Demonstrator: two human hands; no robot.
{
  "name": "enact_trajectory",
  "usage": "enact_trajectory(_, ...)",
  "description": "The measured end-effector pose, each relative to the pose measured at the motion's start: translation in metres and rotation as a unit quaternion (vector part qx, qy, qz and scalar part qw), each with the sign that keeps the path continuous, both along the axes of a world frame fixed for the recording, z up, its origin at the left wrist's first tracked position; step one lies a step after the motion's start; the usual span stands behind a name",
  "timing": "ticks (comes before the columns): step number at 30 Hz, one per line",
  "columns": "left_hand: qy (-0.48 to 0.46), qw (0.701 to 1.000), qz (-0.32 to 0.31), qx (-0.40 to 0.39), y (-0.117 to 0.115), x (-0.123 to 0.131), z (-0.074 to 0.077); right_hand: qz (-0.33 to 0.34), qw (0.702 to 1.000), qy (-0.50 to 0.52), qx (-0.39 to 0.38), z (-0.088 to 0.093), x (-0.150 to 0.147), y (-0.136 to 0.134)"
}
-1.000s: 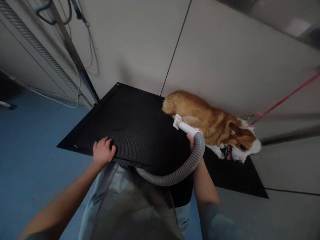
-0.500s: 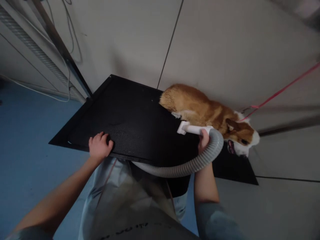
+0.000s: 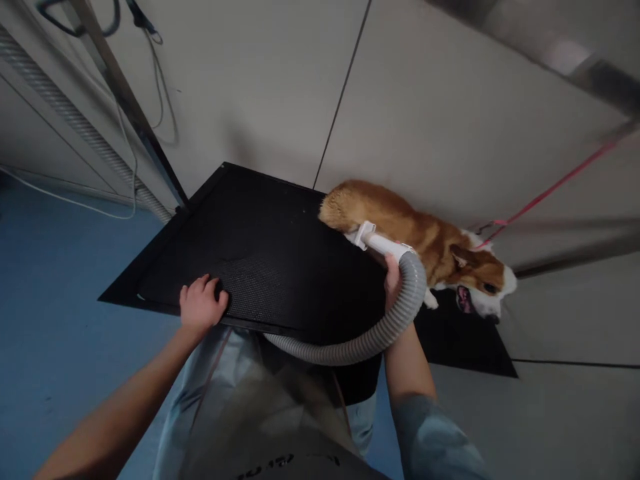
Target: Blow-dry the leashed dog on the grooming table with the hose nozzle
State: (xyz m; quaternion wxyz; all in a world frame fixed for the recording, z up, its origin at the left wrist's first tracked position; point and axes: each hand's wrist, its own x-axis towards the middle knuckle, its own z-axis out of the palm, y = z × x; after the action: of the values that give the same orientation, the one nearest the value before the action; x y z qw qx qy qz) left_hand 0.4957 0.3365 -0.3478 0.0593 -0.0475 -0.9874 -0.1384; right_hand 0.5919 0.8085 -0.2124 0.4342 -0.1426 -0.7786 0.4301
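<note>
A brown-and-white dog (image 3: 395, 210) lies along the far right side of a black table (image 3: 260, 240), its head to the right and its mouth open. My right hand (image 3: 393, 277) is closed round the white dryer nozzle (image 3: 387, 246), whose wide tip is at the dog's hindquarters. I cannot tell whether the tip touches the fur. From the nozzle a grey ribbed hose (image 3: 370, 345) curves down past the table's near edge. My left hand (image 3: 202, 304) rests on the near left edge of the tabletop, fingers lying on its surface, holding nothing.
A red leash (image 3: 560, 187) runs from the dog's neck up to a metal bar (image 3: 570, 60) at upper right. At the left stand a metal post (image 3: 133, 110) and another ribbed hose (image 3: 65, 107), with hanging cords. A pale wall (image 3: 280, 87) backs the table.
My right hand has moved the nozzle left and up, bringing its tip from over the tabletop to the dog's hindquarters. A front paw now shows beside the hose. My left hand stays put.
</note>
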Motion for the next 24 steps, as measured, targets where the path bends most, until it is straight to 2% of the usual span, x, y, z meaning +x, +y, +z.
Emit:
enact_trajectory(5, -0.007, 1.0, 0.002, 0.001, 0.001, 0.001, 0.001, 0.074, 0.997, 0.0, 0.015, -0.001, -0.038, -0.001)
enact_trajectory(10, -0.012, 1.0, 0.0, 0.009, 0.001, 0.0, 0.001, 0.099, 0.994, -0.019, 0.047, 0.003, -0.087, 0.002)
enact_trajectory(12, -0.01, 1.0, -0.008, -0.008, 0.002, -0.001, 0.001, 0.085, 0.995, -0.016, 0.058, 0.009, -0.1, 0.003)
enact_trajectory(18, -0.02, 0.996, -0.036, -0.076, 0.007, -0.005, 0.004, 0.071, 0.992, -0.041, 0.098, 0.052, -0.135, 0.006)
enact_trajectory(21, -0.029, 0.997, -0.021, -0.062, 0.008, -0.005, 0.006, 0.086, 0.987, -0.081, 0.112, 0.074, -0.166, 0.007)
enact_trajectory(24, -0.033, 0.998, -0.023, -0.039, 0.006, -0.005, 0.006, 0.114, 0.978, -0.123, 0.122, 0.087, -0.205, 0.006)
